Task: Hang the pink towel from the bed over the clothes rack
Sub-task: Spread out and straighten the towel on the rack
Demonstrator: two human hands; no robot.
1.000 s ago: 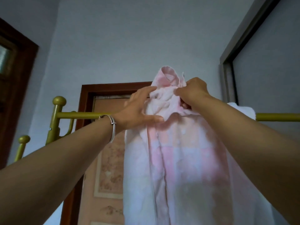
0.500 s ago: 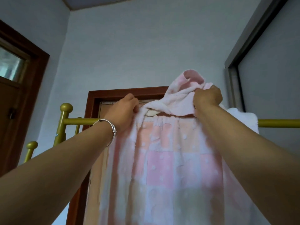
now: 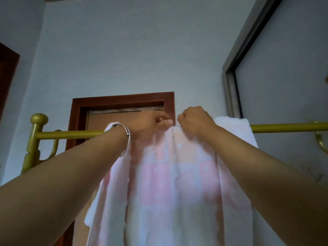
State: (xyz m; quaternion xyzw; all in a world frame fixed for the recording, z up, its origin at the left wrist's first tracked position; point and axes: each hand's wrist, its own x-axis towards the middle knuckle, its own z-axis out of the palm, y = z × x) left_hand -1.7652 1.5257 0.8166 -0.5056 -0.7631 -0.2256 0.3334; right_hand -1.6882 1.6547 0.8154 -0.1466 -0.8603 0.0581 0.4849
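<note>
The pink towel (image 3: 170, 189), checked in pink and white, hangs down over the gold bar of the clothes rack (image 3: 71, 134). Its top fold lies along the bar between my hands. My left hand (image 3: 150, 124), with a silver bangle on the wrist, pinches the towel's top edge at the bar. My right hand (image 3: 194, 121) is closed on the same top edge just to the right. The two hands are nearly touching. The towel's far side behind the bar is hidden.
A white towel (image 3: 236, 128) hangs on the bar right of my right hand. The gold post with a ball top (image 3: 36, 137) stands at left; a gold hook (image 3: 321, 144) at right. A brown door frame (image 3: 122, 100) is behind; a grey wardrobe frame (image 3: 230, 89) at right.
The raised bunch of towel has been pulled down flat over the bar. Both hands dropped to bar height and came close together at the top fold.
</note>
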